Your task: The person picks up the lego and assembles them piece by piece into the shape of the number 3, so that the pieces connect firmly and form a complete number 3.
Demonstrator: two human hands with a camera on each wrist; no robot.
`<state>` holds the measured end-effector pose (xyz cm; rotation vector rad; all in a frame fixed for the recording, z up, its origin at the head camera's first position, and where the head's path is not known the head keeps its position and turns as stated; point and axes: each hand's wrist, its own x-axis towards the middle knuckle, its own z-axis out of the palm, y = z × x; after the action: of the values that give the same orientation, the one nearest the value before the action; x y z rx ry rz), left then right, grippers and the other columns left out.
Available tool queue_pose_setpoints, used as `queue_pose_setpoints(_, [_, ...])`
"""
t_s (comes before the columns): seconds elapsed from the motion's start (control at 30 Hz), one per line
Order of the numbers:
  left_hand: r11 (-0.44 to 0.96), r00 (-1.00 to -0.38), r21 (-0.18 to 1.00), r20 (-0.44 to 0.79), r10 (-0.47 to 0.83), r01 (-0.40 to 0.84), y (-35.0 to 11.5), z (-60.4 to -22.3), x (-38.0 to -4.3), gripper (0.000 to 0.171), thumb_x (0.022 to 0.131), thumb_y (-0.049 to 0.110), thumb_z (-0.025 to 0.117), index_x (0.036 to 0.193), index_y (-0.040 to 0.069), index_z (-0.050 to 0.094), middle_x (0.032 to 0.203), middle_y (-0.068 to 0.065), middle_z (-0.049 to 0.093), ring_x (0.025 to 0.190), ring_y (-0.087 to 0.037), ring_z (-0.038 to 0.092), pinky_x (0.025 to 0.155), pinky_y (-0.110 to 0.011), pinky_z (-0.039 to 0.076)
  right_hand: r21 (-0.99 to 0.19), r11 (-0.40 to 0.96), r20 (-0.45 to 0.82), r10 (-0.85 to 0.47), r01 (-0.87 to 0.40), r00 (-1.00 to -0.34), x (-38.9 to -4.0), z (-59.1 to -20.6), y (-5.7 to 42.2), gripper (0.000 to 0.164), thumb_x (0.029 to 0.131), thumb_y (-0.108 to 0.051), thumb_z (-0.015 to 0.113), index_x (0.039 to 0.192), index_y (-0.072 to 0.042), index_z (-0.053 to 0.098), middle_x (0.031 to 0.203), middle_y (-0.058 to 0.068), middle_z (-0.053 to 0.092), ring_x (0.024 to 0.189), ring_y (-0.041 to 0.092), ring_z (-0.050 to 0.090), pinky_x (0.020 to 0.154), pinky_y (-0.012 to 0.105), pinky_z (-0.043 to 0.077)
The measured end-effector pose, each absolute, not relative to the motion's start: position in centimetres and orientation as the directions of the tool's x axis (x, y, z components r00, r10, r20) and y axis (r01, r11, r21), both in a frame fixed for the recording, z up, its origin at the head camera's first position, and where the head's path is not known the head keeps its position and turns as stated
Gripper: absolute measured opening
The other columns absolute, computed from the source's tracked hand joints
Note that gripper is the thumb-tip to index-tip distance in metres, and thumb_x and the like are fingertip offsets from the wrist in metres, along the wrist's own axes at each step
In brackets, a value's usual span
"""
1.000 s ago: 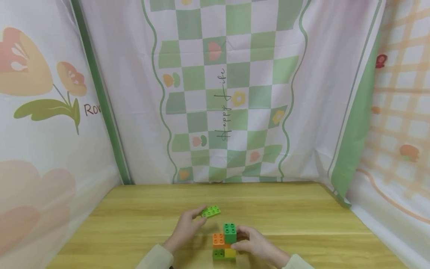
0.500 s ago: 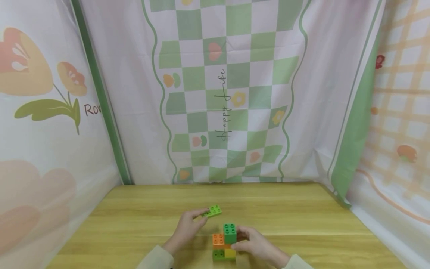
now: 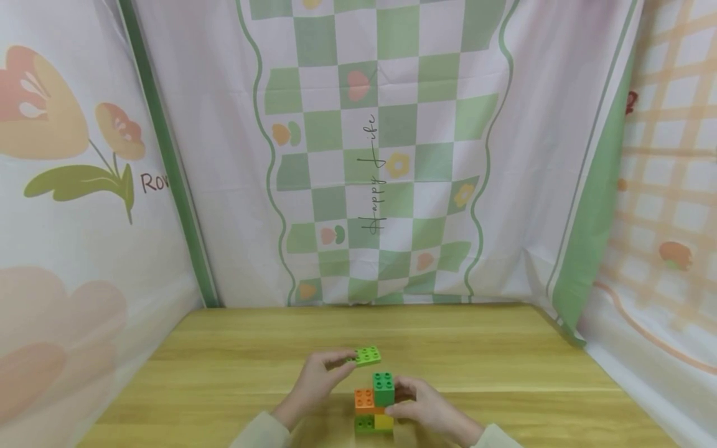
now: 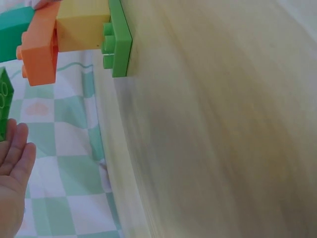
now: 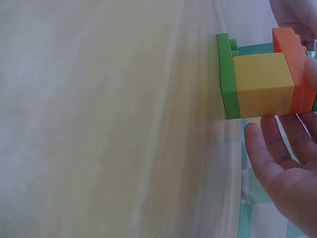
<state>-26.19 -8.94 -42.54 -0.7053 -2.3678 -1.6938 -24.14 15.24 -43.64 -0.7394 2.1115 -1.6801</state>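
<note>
My left hand pinches a flat light green toy brick at its left end, above the table and just behind the stack. In the left wrist view this flat brick shows its hollow underside at the picture's edge. Right of the stack, my right hand holds it with thumb and fingers. From the bottom, the stack has a flat light green brick, a yellow block, a flat orange brick and a green block on top, at the right. The right fingers are partly hidden behind the stack.
The wooden table spreads around both hands. A checkered cloth hangs behind its back edge, and printed cloths close in the left and right sides.
My left hand has moved the flat light green brick to the right, so it is now behind the top green block. The right hand and the stack have stayed in place.
</note>
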Motion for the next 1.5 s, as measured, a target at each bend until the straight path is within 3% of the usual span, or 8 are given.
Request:
queue_pose_setpoints(0.3, [0.221, -0.887, 0.877, 0.356, 0.295, 0.426, -8.7, -42.0, -25.4, 0.027, 0.085, 0.027, 0.066, 0.107, 0.011, 0.068, 0.109, -0.003, 0.064, 0.099, -0.021, 0.059, 0.085, -0.035, 0.048, -0.970, 0.162, 0.055, -0.587, -0.184, -0.808, -24.2, -43.7, 15.2, 0.036, 0.088, -0.013, 0.062, 0.118, 0.004, 0.053, 0.106, 0.008, 0.060, 0.099, 0.028, 0.054, 0.077, 0.037, 0.050])
queue_pose_setpoints(0.53, [0.165, -0.869, 0.880, 0.380, 0.317, 0.445, -8.6, -41.7, -24.9, 0.023, 0.084, 0.021, 0.068, 0.105, 0.011, 0.069, 0.108, -0.001, 0.065, 0.102, -0.023, 0.058, 0.091, -0.049, 0.042, -0.970, 0.152, 0.064, -0.594, -0.191, -0.802, -24.1, -43.6, 15.2, 0.034, 0.088, -0.013, 0.062, 0.117, 0.004, 0.053, 0.105, 0.008, 0.060, 0.098, 0.028, 0.054, 0.076, 0.035, 0.050])
queue_pose_setpoints(0.87, [0.135, -0.846, 0.867, 0.415, 0.335, 0.479, -8.0, -41.8, -24.6, 0.023, 0.081, 0.021, 0.070, 0.101, 0.011, 0.070, 0.104, 0.003, 0.066, 0.100, -0.015, 0.059, 0.091, -0.043, 0.043, -0.975, 0.145, 0.048, -0.599, -0.167, -0.800, -24.1, -43.4, 15.3, 0.035, 0.089, -0.012, 0.061, 0.118, 0.005, 0.052, 0.105, 0.009, 0.060, 0.097, 0.027, 0.055, 0.076, 0.039, 0.050])
queue_pose_setpoints(1.13, [0.158, -0.829, 0.839, 0.454, 0.326, 0.521, -7.9, -41.9, -24.2, 0.022, 0.082, 0.022, 0.070, 0.100, 0.009, 0.070, 0.102, 0.001, 0.067, 0.096, -0.015, 0.060, 0.090, -0.049, 0.043, -0.971, 0.153, 0.054, -0.604, -0.182, -0.795, -24.2, -43.5, 15.3, 0.035, 0.089, -0.013, 0.060, 0.119, 0.004, 0.052, 0.106, 0.008, 0.060, 0.099, 0.028, 0.054, 0.077, 0.038, 0.050])
queue_pose_setpoints(1.37, [0.210, -0.786, 0.773, 0.517, 0.340, 0.599, -7.7, -41.9, -23.9, 0.028, 0.082, 0.029, 0.068, 0.101, 0.010, 0.070, 0.104, -0.001, 0.066, 0.097, -0.015, 0.060, 0.086, -0.037, 0.047, -0.975, 0.150, 0.040, -0.599, -0.162, -0.799, -24.2, -43.6, 15.3, 0.038, 0.089, -0.013, 0.060, 0.121, 0.004, 0.051, 0.108, 0.008, 0.059, 0.100, 0.029, 0.053, 0.078, 0.041, 0.050])
queue_pose_setpoints(1.5, [0.221, -0.780, 0.764, 0.515, 0.356, 0.606, -7.7, -41.9, -23.8, 0.029, 0.083, 0.028, 0.067, 0.104, 0.008, 0.070, 0.107, -0.003, 0.065, 0.099, -0.017, 0.059, 0.086, -0.037, 0.047, -0.975, 0.153, 0.041, -0.596, -0.164, -0.802, -24.2, -43.6, 15.3, 0.037, 0.089, -0.012, 0.060, 0.121, 0.004, 0.051, 0.108, 0.008, 0.059, 0.100, 0.029, 0.053, 0.078, 0.041, 0.050])
